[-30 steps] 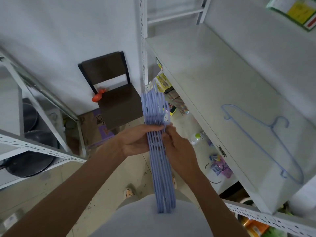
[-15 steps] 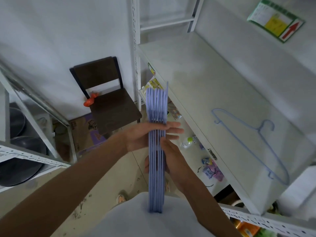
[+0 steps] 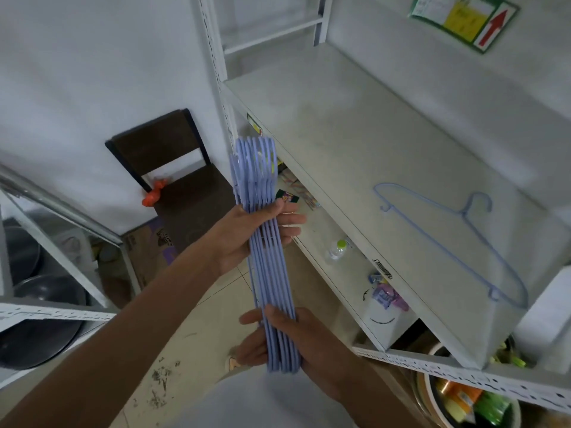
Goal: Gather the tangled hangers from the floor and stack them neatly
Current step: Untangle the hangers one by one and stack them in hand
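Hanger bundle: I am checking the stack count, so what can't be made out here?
- Head view: exact number in the hanger bundle; seen edge-on, rods overlap.
- Its middle and near end: covered by the left hand and right hand.
- Floor: mostly hidden by arms and the shelf, so leftover hangers cannot be ruled out.
- Wall notice: blurred, cut off by the top edge.

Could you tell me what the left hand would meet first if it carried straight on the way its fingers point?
Probably the front edge of the white shelf; the left hand points right, though depth is unclear.

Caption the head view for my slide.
Both hands, left and right, grip a bundle of blue hangers beside a shelf holding one hanger.
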